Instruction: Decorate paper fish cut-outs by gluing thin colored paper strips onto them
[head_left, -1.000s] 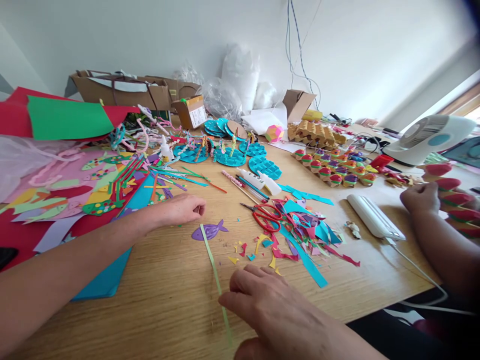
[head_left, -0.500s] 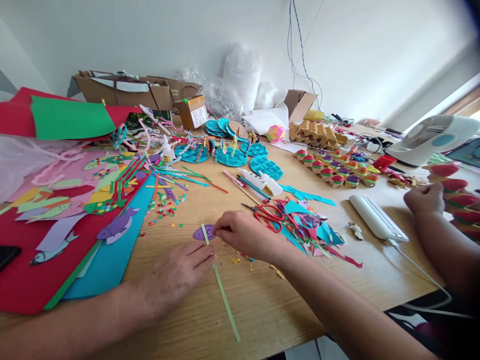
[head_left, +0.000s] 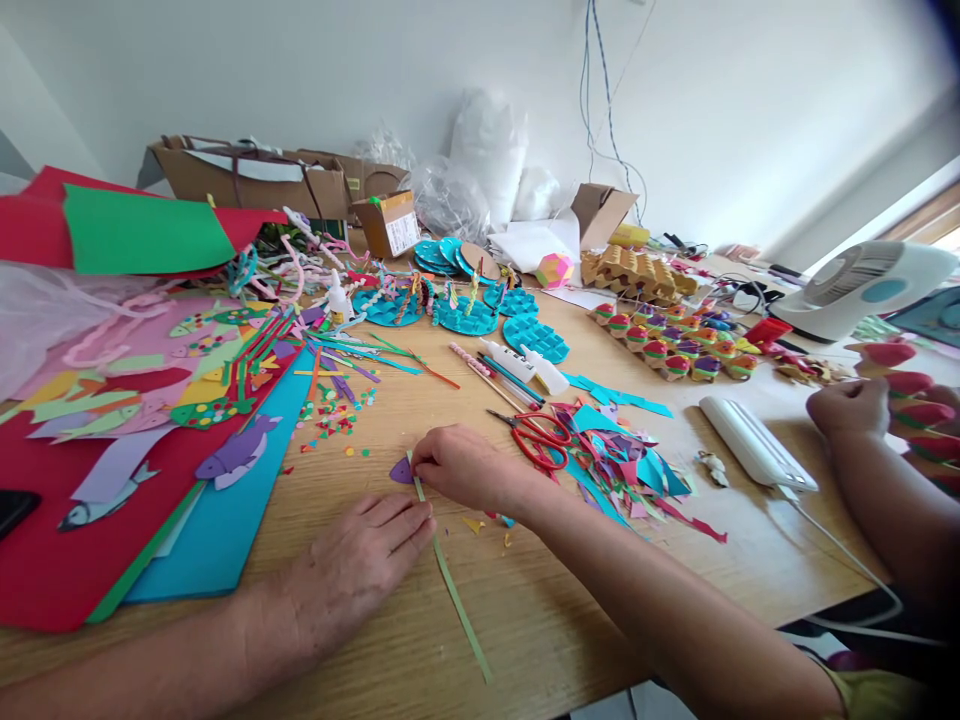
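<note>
A purple paper fish [head_left: 401,470] lies on the table, its right part covered by my right hand [head_left: 457,465]. That hand is closed, fingertips pinched at the upper end of a narrow light-green paper strip [head_left: 459,605], which crosses the fish. Whether the pinch also takes in the fish is hidden. My left hand [head_left: 375,545] lies just below with fingers stretched flat, pressing on the strip's middle. From beneath its fingertips the strip runs down toward the table's front edge. Red-handled scissors [head_left: 541,440] lie right of my right hand, beside colourful paper scraps [head_left: 626,460].
At the right, another person's hand [head_left: 851,408] holds a red-painted egg-carton piece [head_left: 926,412]. Nearby lie a white power bank [head_left: 757,443] and its cable. Coloured sheets and paper fish [head_left: 225,455] cover the left side. Glue bottles [head_left: 544,370] and blue discs [head_left: 536,338] are farther back.
My right hand has shifted left from the fish's tail side onto the strip's upper end, covering more of the fish. The strip's lower end has swung slightly right.
</note>
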